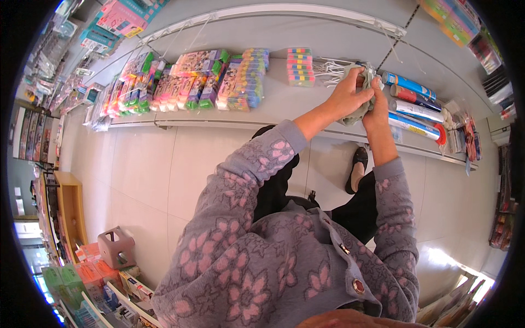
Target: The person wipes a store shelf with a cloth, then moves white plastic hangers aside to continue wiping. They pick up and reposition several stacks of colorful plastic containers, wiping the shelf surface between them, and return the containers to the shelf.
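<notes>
My left hand (348,96) and my right hand (376,102) are close together over the shelf (279,110), both holding a crumpled grey-green cloth (352,117). Some white metal display hooks (330,71) lie just left of the cloth, and their ends nearest it are partly hidden by my left hand. Right of my hands lie several tubes, among them a blue tube (410,86) and a white tube (416,110). A stack of pink packs with coloured blocks (300,67) stands left of the hooks.
Piles of colourful packets (201,82) fill the left part of the shelf. A metal rail (262,7) with hooks runs above it. Behind me at the lower left are a plastic stool (116,248) and orange boxes (92,272). A wooden cabinet (69,205) stands at the left.
</notes>
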`<state>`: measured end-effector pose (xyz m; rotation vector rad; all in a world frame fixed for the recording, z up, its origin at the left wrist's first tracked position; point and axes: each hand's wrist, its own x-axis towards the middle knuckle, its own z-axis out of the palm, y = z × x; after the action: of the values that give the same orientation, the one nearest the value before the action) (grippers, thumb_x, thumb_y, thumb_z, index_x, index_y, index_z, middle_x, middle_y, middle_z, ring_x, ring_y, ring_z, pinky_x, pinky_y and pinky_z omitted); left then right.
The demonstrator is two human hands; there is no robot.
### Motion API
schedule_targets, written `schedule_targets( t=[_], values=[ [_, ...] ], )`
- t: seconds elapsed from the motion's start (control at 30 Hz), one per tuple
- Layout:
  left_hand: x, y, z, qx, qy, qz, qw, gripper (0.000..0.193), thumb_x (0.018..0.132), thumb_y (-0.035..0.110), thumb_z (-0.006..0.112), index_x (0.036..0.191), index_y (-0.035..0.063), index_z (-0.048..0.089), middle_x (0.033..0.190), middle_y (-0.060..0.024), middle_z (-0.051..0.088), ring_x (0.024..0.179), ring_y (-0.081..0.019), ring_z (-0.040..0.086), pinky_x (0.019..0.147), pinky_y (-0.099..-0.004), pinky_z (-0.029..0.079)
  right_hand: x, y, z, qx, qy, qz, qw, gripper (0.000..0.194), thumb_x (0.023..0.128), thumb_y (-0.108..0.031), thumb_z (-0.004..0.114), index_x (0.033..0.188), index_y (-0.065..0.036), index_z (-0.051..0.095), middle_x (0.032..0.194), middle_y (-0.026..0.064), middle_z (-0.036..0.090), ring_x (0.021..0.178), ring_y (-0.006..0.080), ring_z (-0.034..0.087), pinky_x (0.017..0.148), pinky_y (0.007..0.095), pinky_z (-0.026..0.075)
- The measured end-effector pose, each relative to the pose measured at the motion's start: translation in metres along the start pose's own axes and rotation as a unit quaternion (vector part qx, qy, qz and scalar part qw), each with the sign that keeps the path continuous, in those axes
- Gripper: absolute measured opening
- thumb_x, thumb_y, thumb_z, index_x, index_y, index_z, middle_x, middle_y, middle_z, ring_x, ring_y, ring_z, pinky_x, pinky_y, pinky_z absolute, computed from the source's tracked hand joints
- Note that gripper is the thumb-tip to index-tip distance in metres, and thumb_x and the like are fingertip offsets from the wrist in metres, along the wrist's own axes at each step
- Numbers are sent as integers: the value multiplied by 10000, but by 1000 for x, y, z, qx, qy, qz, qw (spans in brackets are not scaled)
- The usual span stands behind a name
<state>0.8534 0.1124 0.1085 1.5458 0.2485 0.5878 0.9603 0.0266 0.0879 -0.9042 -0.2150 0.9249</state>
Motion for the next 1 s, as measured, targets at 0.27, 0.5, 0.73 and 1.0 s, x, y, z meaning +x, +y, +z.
schedule_targets(
  t=[0.27,0.5,0.73,1.0],
  values=[
    [-8,13,-18,-58,-15,-19,998,756,984,342,676,1530,32,255,1360,-184,530,1174,-229,573,855,-363,572,17,13,8,-165,42,-23,985,353,856,-146,763,1184,-62,664,1096,47,691,1034,205,646,879,363,520],
    [-7,18,-54,39,71,64,995,622,883,228,740,1392,17,451,1208,-180,632,1096,-231,628,875,-390,541,21,-11,-8,-420,-71,-105,899,491,769,-44,758,1246,-30,641,1123,84,714,1026,250,685,911,355,523],
    [-44,-26,-192,149,177,-30,972,372,901,191,730,1231,50,630,1137,-83,696,987,-126,662,711,-286,557,-7,9,10,-772,-196,-219,564,383,818,-134,666,1196,-79,631,1094,195,693,1061,423,636,873,505,508],
    [-158,-101,-320,548,132,-130,816,575,764,140,785,1302,84,586,1233,-201,632,1146,-400,594,980,-486,492,-37,56,64,-803,-309,-211,465,265,768,12,589,1024,-53,598,949,125,640,980,339,615,815,474,481]
  ],
)
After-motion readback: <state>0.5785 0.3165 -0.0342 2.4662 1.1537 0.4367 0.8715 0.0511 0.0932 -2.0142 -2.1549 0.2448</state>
